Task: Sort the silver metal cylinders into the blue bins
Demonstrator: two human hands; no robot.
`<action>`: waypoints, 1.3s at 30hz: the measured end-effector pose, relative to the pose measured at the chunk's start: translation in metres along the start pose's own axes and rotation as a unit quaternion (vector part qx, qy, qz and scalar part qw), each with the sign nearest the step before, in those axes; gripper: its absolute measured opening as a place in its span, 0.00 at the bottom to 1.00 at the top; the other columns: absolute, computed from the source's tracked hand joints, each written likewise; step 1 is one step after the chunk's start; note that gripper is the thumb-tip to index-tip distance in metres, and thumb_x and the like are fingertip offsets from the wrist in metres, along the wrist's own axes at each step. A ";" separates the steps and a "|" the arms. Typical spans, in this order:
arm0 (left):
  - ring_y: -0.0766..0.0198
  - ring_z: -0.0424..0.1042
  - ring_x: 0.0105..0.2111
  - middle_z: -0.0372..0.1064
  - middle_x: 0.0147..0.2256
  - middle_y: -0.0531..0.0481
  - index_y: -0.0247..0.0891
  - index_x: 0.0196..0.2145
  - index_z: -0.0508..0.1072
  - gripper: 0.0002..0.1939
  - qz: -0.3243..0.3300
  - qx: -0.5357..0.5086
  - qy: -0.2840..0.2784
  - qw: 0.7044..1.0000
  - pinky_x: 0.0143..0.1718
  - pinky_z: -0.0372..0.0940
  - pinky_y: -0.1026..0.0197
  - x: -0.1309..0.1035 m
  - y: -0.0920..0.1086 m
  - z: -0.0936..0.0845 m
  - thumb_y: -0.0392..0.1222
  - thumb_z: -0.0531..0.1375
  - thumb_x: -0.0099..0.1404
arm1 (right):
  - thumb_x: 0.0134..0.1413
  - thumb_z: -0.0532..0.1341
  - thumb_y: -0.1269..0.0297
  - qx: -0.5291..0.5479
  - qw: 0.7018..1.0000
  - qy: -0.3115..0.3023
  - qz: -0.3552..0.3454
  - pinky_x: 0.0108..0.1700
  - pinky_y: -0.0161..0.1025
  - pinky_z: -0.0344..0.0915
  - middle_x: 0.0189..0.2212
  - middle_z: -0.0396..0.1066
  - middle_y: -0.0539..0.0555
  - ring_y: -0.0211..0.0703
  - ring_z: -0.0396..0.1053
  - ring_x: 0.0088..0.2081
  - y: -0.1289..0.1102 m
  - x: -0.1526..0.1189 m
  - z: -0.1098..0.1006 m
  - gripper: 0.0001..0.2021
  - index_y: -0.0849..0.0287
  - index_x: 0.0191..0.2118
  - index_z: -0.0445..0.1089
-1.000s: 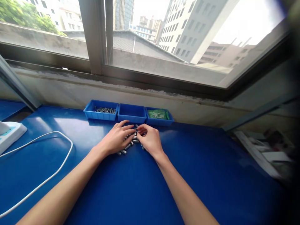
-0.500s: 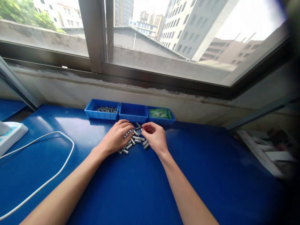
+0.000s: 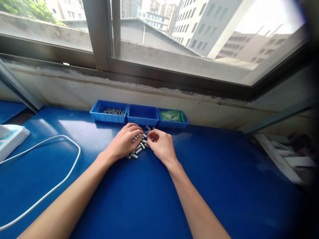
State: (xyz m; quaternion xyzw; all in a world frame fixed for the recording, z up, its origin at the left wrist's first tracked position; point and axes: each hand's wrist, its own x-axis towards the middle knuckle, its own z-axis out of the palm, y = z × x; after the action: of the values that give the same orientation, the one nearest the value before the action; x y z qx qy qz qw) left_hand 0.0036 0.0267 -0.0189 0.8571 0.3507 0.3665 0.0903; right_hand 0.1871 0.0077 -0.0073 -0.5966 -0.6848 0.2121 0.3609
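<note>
A heap of short silver metal pieces with dark ends point(image 3: 139, 151) lies on the blue table between my hands. My left hand point(image 3: 126, 140) arches over the heap's left side, thumb and fingers apart, with pieces showing in the gap. At the right edge, my right hand point(image 3: 161, 145) has its thumb and fingertips drawn together in a pinch. Whatever they pinch is hidden. One loose metal piece point(image 3: 148, 127) lies just beyond the right fingertips.
Behind the heap, three blue bins stand in a row: a left bin point(image 3: 99, 116) with small screws, a bare middle bin point(image 3: 143, 110), and a right bin point(image 3: 174, 125) with green boards. A white cable point(image 3: 79, 154) and power strip point(image 3: 18, 134) lie left.
My right hand has shifted slightly left, closer to my left hand, and now covers the heap's right side. The whole view has tilted a little.
</note>
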 end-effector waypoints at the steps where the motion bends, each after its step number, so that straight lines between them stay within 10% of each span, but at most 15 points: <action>1: 0.52 0.69 0.50 0.76 0.44 0.42 0.36 0.43 0.77 0.10 0.001 -0.001 0.000 1.000 0.54 0.66 0.50 0.000 0.000 0.000 0.37 0.57 0.69 | 0.47 0.61 0.70 -0.008 1.000 0.008 -0.001 0.36 0.36 0.70 0.29 0.78 0.50 0.42 0.75 0.31 -0.001 0.000 0.000 0.07 0.56 0.33 0.75; 8: 0.53 0.70 0.49 0.76 0.44 0.42 0.36 0.45 0.77 0.10 -0.005 -0.012 0.016 1.000 0.52 0.67 0.50 0.001 0.003 -0.002 0.35 0.57 0.69 | 0.48 0.65 0.66 0.093 0.991 0.091 0.023 0.39 0.39 0.72 0.30 0.79 0.52 0.44 0.77 0.31 -0.004 0.002 -0.003 0.04 0.58 0.32 0.76; 19: 0.56 0.71 0.46 0.76 0.45 0.44 0.38 0.50 0.74 0.14 -0.020 -0.061 0.039 0.997 0.49 0.68 0.54 0.003 0.013 -0.002 0.38 0.62 0.66 | 0.42 0.74 0.61 0.425 0.898 0.053 0.104 0.47 0.44 0.75 0.35 0.80 0.54 0.46 0.78 0.38 -0.004 0.003 0.004 0.13 0.60 0.35 0.78; 27: 0.61 0.74 0.37 0.77 0.37 0.47 0.39 0.38 0.77 0.03 -0.054 -0.103 0.100 0.988 0.41 0.68 0.59 0.005 0.011 0.002 0.38 0.63 0.66 | 0.40 0.75 0.56 0.372 0.923 0.049 0.082 0.42 0.40 0.74 0.32 0.79 0.52 0.43 0.76 0.35 -0.006 0.002 0.005 0.15 0.59 0.33 0.77; 35: 0.61 0.73 0.32 0.77 0.32 0.48 0.39 0.33 0.79 0.10 -0.117 -0.128 0.038 0.984 0.35 0.64 0.60 0.007 0.016 -0.007 0.44 0.60 0.67 | 0.55 0.65 0.51 0.283 0.958 0.031 0.035 0.45 0.41 0.73 0.36 0.80 0.55 0.47 0.77 0.40 -0.012 -0.002 -0.001 0.15 0.59 0.38 0.80; 39: 0.60 0.74 0.31 0.78 0.30 0.46 0.38 0.32 0.80 0.17 -0.298 -0.307 0.120 0.896 0.32 0.65 0.62 0.015 0.012 -0.011 0.55 0.63 0.63 | 0.59 0.62 0.54 0.160 0.983 0.088 0.005 0.45 0.41 0.71 0.37 0.80 0.55 0.47 0.77 0.38 -0.009 -0.002 -0.007 0.14 0.58 0.39 0.79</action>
State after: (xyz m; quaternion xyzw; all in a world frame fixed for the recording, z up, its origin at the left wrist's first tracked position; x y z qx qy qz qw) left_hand 0.0097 0.0264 0.0020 0.5915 0.4681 0.5121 0.4108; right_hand 0.1863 0.0028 0.0027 -0.5510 -0.6049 0.2674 0.5089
